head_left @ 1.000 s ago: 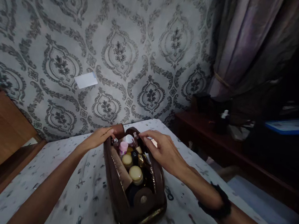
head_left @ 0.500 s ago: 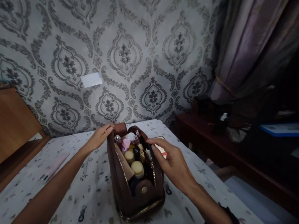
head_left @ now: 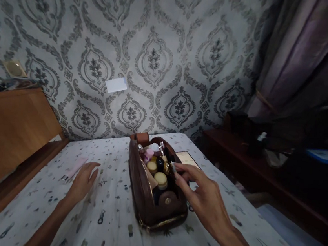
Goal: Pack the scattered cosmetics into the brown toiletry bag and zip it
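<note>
A brown makeup bag point(head_left: 141, 193) stands unzipped on the patterned sheet, its mouth spread wide. Inside are jars with pale yellow lids point(head_left: 160, 180), a pink-capped bottle point(head_left: 149, 155), a white-capped container point(head_left: 155, 149) and several slim items. At the bag's right rim, my right hand point(head_left: 203, 190) pinches a small, pale-ended slim item point(head_left: 173, 166); its kind is too blurred to name. My left hand point(head_left: 84, 181) is off the bag, hovering or resting over the sheet with fingers apart and nothing in them. Beside it lies a pink tube point(head_left: 76, 167).
Behind the bag's right side lies a phone with a lit screen point(head_left: 188, 158). A wooden headboard or cabinet point(head_left: 18, 122) borders the bed on the left. To the right is a dark red table point(head_left: 220, 145) with dim objects. Patterned wallpaper covers the wall behind.
My left hand has let go of the bag's left rim and moved left towards the pink tube. My right hand has closed on a small item at the right rim. The view has shifted left.
</note>
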The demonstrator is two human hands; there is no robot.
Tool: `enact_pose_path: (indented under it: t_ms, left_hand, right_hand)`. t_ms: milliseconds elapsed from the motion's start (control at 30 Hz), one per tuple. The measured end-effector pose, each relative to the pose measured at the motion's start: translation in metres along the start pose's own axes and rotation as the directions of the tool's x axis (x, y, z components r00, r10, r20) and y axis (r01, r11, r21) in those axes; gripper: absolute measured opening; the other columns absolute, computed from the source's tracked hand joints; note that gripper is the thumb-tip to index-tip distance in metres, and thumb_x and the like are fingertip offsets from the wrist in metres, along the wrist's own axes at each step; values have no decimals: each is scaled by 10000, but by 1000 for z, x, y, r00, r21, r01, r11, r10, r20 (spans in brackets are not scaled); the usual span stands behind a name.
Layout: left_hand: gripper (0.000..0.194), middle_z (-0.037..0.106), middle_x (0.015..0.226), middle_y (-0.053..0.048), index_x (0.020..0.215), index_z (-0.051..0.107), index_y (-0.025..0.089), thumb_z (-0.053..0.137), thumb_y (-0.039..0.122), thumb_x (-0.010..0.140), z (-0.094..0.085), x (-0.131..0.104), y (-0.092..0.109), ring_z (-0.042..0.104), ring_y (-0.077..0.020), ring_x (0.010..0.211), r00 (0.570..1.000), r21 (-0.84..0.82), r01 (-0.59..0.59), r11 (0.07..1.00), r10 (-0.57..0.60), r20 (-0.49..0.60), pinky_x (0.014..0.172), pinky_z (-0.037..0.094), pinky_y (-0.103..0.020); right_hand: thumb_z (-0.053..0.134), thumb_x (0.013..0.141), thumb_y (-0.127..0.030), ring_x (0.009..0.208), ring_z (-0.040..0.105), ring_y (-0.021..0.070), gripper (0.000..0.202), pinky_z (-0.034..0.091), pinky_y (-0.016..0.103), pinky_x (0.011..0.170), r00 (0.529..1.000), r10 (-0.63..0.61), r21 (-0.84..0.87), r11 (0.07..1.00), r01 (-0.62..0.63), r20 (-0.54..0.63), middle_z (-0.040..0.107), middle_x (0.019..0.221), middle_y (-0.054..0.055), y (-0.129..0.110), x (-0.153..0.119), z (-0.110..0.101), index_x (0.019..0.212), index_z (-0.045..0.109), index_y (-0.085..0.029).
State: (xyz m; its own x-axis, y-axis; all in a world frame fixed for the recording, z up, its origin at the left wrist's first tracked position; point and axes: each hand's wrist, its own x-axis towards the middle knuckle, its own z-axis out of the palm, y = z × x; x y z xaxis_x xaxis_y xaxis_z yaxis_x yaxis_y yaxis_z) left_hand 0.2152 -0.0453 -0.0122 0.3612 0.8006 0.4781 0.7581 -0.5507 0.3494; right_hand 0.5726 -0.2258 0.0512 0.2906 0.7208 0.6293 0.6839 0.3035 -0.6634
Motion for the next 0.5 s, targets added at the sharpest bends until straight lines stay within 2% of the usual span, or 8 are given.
enact_pose_path:
  t_ms: [67,100,167,233,300,400,500]
  left_hand:
    - [362,689,1099,-110,1112,642,201,367,383,964,-5,-15,-14,611,-297,1096,998,64,-10,998,13,-54,934,512,-467]
    - [355,684,1099,-113,1110,638,197,361,363,965,-7,-20,-20,601,-300,1101,996,92,-14,996,22,-85,948,501,-475]
    - [338,670,1112,-122,1114,628,188,362,323,955,-12,-27,-31,585,-307,1103,989,139,7,990,13,-144,967,483,-492]
    - [329,651,1134,-128,1144,611,180,380,278,931,-16,-30,-41,571,-310,1108,978,162,101,982,-69,-196,977,473,-500]
    - [343,629,1166,-134,1184,587,170,409,237,899,-20,-32,-52,556,-308,1136,948,160,244,956,-201,-246,997,462,-498]
    - [374,602,1208,-148,1244,546,155,434,230,895,-23,-33,-74,535,-307,1184,896,182,395,900,-334,-292,1007,456,-484]
    - [373,607,1218,-165,1250,543,132,444,260,915,-21,-36,-92,562,-303,1157,859,209,494,844,-436,-270,982,465,-455]
  right_hand:
    - [562,922,-345,807,695,237,230,579,370,765,999,-49,-20,999,49,-2,681,692,22,1,0,6,1062,693,-217]
    - [567,918,-335,847,699,245,229,577,389,805,996,-86,-37,996,86,0,691,709,27,2,0,10,1072,689,-218]
    - [573,912,-322,963,696,264,246,565,426,873,985,-172,-84,981,172,12,741,869,63,4,1,16,1108,683,-222]
    - [571,916,-327,1073,675,280,277,547,453,932,969,-246,-123,962,245,10,741,1071,94,5,0,22,1154,672,-228]
    - [563,928,-340,1140,651,286,292,532,458,969,961,-277,-143,951,273,-9,714,1177,104,4,-2,25,1180,661,-231]
    - [548,945,-348,1146,648,278,286,536,435,970,962,-273,-143,953,268,-20,699,1199,96,-3,-4,28,1189,650,-238]
    - [544,952,-309,1111,655,264,233,542,417,955,944,-327,-93,942,323,-35,717,1123,73,-17,-8,32,1150,656,-257]
